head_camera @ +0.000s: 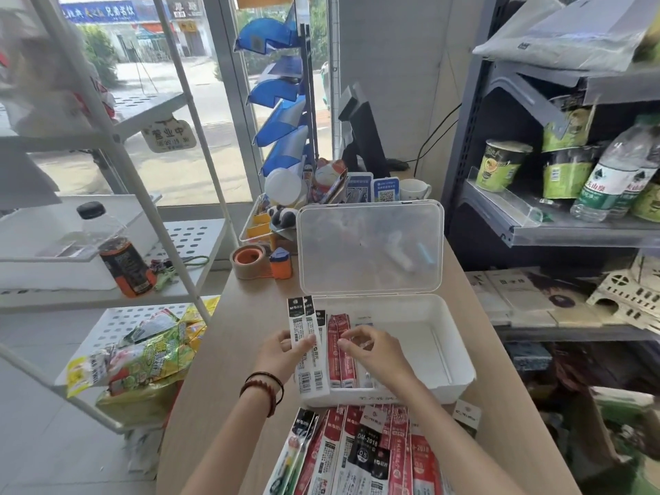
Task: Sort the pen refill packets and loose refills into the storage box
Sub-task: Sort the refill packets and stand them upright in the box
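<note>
A white storage box [453,355] stands open on the wooden counter, its clear lid [371,248] tilted up behind it. My left hand [282,355] grips white refill packets with black tops [301,323], held upright over the box's left end. Red refill packets [339,355] lie inside the box at its left. My right hand [375,351] hovers over them, thumb and fingers pinched together; whether it holds anything is unclear. A pile of red, white and black refill packets [364,451] lies on the counter in front of the box.
A tape dispenser [260,260] and a clear organiser with small toys [264,223] sit behind the box on the left. A white rack with a bottle [118,251] and snack bags [143,359] stands at the left. Grey shelves with bottles and cups [571,173] are at the right.
</note>
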{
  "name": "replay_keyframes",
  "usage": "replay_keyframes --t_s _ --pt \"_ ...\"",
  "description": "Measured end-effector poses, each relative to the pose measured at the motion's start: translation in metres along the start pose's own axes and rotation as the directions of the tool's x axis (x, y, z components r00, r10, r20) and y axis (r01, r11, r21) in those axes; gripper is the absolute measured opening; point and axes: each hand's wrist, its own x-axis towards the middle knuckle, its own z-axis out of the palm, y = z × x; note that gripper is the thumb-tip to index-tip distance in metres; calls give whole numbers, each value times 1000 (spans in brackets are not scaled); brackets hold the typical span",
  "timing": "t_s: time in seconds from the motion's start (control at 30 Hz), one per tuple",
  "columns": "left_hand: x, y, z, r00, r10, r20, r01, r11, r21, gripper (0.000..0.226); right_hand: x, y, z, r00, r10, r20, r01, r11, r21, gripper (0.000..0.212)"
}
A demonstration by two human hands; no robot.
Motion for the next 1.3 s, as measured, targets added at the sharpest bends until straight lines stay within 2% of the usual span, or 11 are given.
replay_keyframes --t_s 0.07,0.17,0.3,0.7,0.8,0.93,1.07,1.3 --pt "0 1 0 1000 5 -10 -6 1000 -17 26 -7 -10 -7 998 -58 -8 58 990 126 13" --pt "-3 3 2 999 34 -14 -34 999 -10 22 -13 -20 -10 995 -94 40 83 975 207 22" --pt "-10 0 4 997 72 3 -72 997 4 21 -16 -22 -8 991 -91 96 73 982 174 33" --pt "-10 -3 9 998 68 -10 -67 995 80 28 -19 -27 -12 980 -33 194 -18 967 255 31" --pt "-13 1 6 997 77 2 -77 996 42 29 -19 -27 -13 979 -24 203 -31 964 263 32" --pt "-19 4 -5 994 83 -66 -86 995 -51 29 -18 -28 -14 988 -6 152 -39 957 289 29" --pt "-22 3 -21 983 94 -161 -97 995 -16 28 -12 -31 -12 995 40 88 -58 976 209 25" --pt "-21 -2 -35 988 102 -112 -101 995 14 37 2 -37 5 999 46 -1 -46 995 89 20"
